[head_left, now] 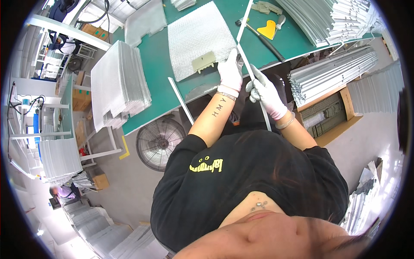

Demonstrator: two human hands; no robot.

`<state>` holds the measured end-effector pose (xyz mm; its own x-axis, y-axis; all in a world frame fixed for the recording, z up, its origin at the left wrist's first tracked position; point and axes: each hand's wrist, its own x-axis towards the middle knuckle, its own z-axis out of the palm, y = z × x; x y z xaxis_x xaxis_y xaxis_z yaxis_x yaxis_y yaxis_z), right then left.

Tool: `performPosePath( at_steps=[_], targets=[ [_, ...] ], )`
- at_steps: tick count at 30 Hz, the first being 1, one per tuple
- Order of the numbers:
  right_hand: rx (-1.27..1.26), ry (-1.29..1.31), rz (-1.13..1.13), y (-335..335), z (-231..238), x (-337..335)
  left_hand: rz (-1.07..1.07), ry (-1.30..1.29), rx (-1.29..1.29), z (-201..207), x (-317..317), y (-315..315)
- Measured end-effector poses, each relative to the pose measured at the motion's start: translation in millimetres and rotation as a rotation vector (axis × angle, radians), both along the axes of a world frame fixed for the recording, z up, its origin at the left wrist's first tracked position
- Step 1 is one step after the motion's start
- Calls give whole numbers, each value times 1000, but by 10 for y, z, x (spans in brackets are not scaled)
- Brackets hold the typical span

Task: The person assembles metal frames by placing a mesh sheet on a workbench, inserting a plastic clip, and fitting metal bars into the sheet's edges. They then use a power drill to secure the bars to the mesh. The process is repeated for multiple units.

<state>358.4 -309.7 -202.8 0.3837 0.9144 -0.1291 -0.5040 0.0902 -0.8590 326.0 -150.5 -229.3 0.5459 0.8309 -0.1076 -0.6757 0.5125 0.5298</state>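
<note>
Both my hands wear white gloves and hold long, thin silver-white strips, like metal frame profiles. My left hand [230, 72] is closed, its fingers at the strip [245, 58] just below a sharp angle. I cannot tell whether one strip bends there or two meet. Lower down, my right hand [268, 96] has its fingers curled round the same strip, whose lower end runs toward my body. Beyond my left hand, a silver mesh panel [198, 32] lies flat on the green table [157, 60]. A beige toothed plastic piece [204, 62] rests on its near edge.
Left stands a stack of mesh panels [116, 82]; another strip [181, 101] juts over the table edge. A hammer [271, 46] and yellow scraper [267, 29] lie at right, near stacked strips [310, 19]. Below are bundled profiles [332, 73], a cardboard box [340, 129] and a floor fan [161, 143].
</note>
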Motion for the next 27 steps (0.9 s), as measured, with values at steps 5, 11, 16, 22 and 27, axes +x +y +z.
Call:
performPosePath(
  at_steps=[5, 11, 16, 22, 27],
  targets=[
    [-43, -103, -23, -36, -24, -36, 29, 59, 43, 87, 59, -41],
    [-101, -185, -5, 46, 72, 15, -88, 114, -36, 14, 39, 19],
    [-146, -379, 61, 466, 187, 428, -169, 189, -111, 187, -125, -30],
    [-270, -575, 143, 1167, 222, 783, -436, 157, 27, 386, -880, -419],
    [-175, -364, 146, 1171, 82, 836, 436, 1004, 857, 463, -1867, 276]
  ],
)
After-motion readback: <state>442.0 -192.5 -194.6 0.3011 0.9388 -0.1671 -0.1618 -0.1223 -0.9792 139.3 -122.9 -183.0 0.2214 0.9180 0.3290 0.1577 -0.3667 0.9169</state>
